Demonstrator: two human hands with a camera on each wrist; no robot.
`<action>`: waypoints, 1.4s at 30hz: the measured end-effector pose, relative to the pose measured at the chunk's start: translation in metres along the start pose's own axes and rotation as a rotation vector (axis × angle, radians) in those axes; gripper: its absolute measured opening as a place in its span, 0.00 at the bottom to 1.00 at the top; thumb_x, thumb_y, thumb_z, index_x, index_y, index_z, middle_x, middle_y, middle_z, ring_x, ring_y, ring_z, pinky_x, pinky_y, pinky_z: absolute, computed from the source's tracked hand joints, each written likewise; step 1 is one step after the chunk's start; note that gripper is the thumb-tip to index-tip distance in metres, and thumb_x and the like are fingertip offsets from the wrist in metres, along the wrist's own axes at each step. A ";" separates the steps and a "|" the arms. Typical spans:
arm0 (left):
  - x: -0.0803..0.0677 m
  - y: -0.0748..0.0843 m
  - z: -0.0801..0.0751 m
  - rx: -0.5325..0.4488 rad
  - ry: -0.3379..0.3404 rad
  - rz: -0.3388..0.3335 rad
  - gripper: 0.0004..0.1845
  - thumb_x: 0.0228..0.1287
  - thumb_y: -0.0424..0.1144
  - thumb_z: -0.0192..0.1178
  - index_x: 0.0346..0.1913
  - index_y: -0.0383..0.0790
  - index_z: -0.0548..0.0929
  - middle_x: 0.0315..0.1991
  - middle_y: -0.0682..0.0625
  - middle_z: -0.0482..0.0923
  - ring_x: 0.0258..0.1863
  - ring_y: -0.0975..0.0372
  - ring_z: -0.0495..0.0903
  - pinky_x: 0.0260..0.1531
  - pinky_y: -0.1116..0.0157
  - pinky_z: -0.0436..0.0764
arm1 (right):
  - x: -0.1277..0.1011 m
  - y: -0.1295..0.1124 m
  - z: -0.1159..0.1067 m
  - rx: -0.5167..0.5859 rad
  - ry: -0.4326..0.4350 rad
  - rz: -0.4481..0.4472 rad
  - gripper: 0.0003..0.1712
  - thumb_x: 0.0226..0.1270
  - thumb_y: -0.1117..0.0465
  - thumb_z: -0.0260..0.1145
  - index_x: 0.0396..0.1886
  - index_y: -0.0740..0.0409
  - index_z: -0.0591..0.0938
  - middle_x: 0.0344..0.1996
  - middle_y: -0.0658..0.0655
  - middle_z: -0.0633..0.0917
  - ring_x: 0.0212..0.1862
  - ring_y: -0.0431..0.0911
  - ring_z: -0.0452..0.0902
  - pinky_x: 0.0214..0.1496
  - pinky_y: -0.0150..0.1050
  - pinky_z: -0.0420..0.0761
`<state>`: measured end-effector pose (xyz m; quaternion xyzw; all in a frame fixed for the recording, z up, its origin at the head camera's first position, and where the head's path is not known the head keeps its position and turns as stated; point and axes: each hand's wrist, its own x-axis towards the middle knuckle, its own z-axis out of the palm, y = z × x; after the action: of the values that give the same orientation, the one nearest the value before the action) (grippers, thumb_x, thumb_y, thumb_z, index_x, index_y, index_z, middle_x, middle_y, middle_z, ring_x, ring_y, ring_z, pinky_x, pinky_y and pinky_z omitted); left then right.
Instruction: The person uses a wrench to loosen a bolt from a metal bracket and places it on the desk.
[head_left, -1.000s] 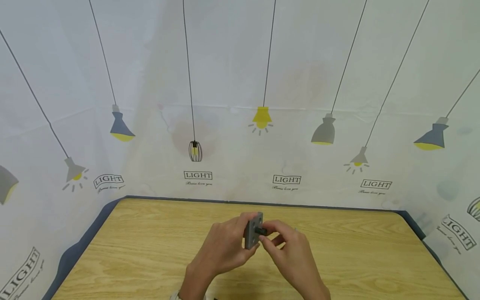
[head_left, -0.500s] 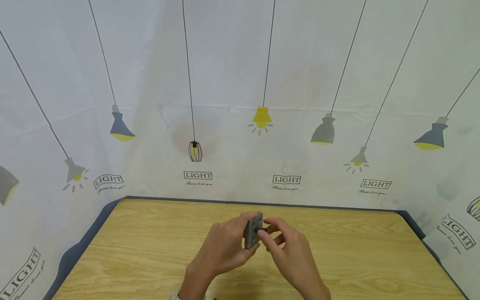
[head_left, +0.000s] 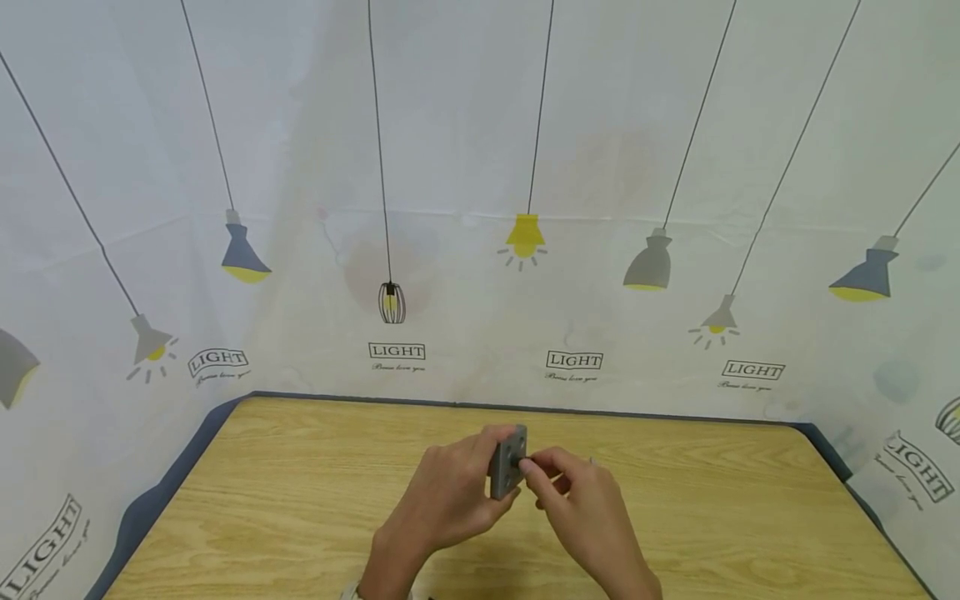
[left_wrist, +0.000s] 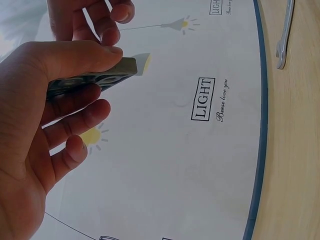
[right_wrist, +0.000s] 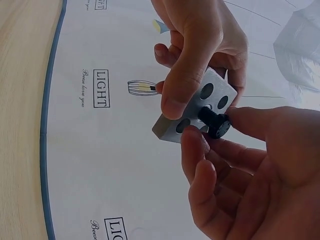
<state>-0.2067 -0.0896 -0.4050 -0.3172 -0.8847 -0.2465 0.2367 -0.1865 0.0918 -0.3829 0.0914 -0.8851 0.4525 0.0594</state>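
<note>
Above the table my left hand [head_left: 450, 492] grips a grey metal block [head_left: 508, 467] by its edges, thumb on one side and fingers on the other. Several round holes show in the block's face in the right wrist view. Out of one of them sticks a black bolt [right_wrist: 214, 121], its shank partly inside. My right hand [head_left: 588, 504] has thumb and index finger at the bolt's head, pinching it. From the left wrist, the block [left_wrist: 120, 71] appears nearly edge-on, and the bolt is hidden there.
A metal wrench [left_wrist: 285, 37] lies on the wooden table [head_left: 315, 483] in the left wrist view. Behind the table hangs a white cloth [head_left: 465, 250] printed with lamps. A dark edging [head_left: 360, 398] runs along the table's back.
My right thumb and fingers have shifted on the bolt, as if turning it, and now cover more of its head. The left hand and block stay almost in place.
</note>
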 end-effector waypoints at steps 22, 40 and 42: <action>0.000 0.000 0.000 0.019 0.010 0.011 0.37 0.47 0.41 0.77 0.61 0.45 0.72 0.38 0.55 0.85 0.26 0.71 0.78 0.21 0.76 0.71 | -0.003 0.000 0.000 -0.040 0.042 -0.094 0.06 0.65 0.57 0.71 0.40 0.50 0.87 0.28 0.44 0.87 0.28 0.34 0.80 0.32 0.31 0.79; 0.000 0.000 0.000 0.024 0.012 0.006 0.37 0.47 0.40 0.77 0.61 0.45 0.72 0.38 0.55 0.85 0.26 0.71 0.77 0.22 0.75 0.72 | -0.002 -0.001 0.000 -0.041 0.057 -0.126 0.12 0.58 0.65 0.74 0.41 0.49 0.86 0.26 0.43 0.86 0.27 0.33 0.80 0.32 0.31 0.80; 0.000 0.000 0.000 0.023 0.011 0.004 0.36 0.48 0.41 0.76 0.61 0.45 0.72 0.38 0.55 0.85 0.27 0.71 0.78 0.22 0.75 0.72 | -0.002 -0.001 0.000 -0.032 0.044 -0.121 0.12 0.59 0.64 0.74 0.42 0.48 0.86 0.26 0.43 0.86 0.27 0.33 0.80 0.32 0.31 0.79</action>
<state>-0.2066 -0.0898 -0.4052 -0.3150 -0.8855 -0.2374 0.2456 -0.1841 0.0916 -0.3825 0.1336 -0.8836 0.4358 0.1075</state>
